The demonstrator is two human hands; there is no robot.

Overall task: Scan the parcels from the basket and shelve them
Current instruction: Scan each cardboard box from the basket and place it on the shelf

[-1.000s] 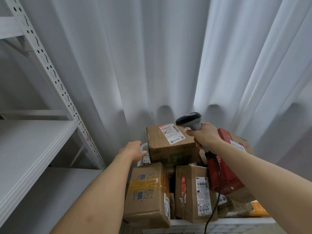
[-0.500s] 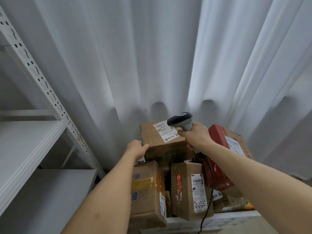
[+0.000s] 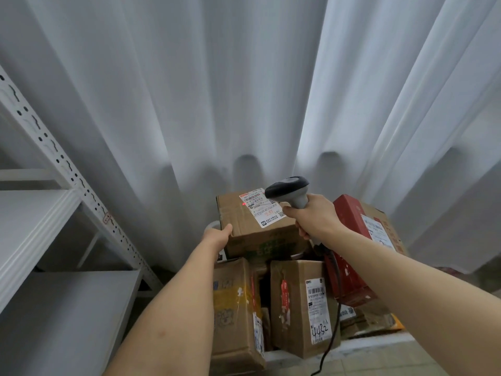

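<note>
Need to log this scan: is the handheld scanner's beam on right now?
On: a red dot glows beside the white shipping label under the grey handheld scanner.

We are seeing the brown cardboard parcel (image 3: 257, 226) sitting on top of the pile at the basket's (image 3: 379, 346) far edge — its white label (image 3: 261, 210) is facing up with a red scan dot glowing at its left end. Below it, two more brown parcels (image 3: 301, 308) are standing upright along the near rim — a red box (image 3: 349, 253) is leaning at the right edge.

Soft daylight glows through the curtain (image 3: 244, 90) (wide-angle edges bend).
</note>
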